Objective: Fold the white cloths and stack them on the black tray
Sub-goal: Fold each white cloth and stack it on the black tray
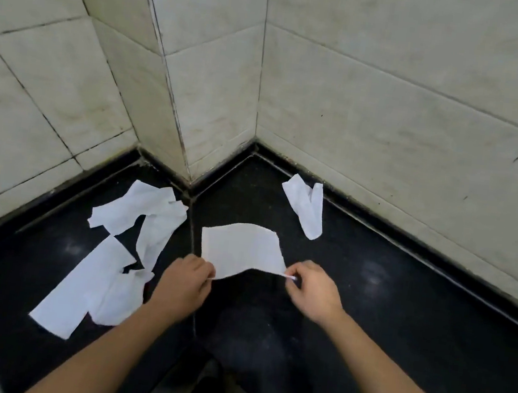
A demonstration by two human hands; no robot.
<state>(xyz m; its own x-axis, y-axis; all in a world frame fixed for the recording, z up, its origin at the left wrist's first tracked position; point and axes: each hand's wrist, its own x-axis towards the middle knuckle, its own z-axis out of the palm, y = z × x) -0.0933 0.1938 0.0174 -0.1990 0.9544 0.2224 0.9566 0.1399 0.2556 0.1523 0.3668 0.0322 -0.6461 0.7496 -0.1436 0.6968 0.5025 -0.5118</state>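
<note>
A black counter (pixel 399 309) runs into a corner of tiled walls (pixel 391 98). Near its middle, the left hand (pixel 185 280) and right hand (pixel 313 291) each pinch a near corner of a white cloth (pixel 242 249), whose far part lies on the counter. Toward the left edge lie crumpled cloths (pixel 149 213) and, nearer, a flat strip of cloth (pixel 78 295). A twisted cloth (pixel 306 206) lies beside the right wall.

Dim, even light; faint glare on the black counter (pixel 399 309); wide-angle bending at edges; slightly soft.
</note>
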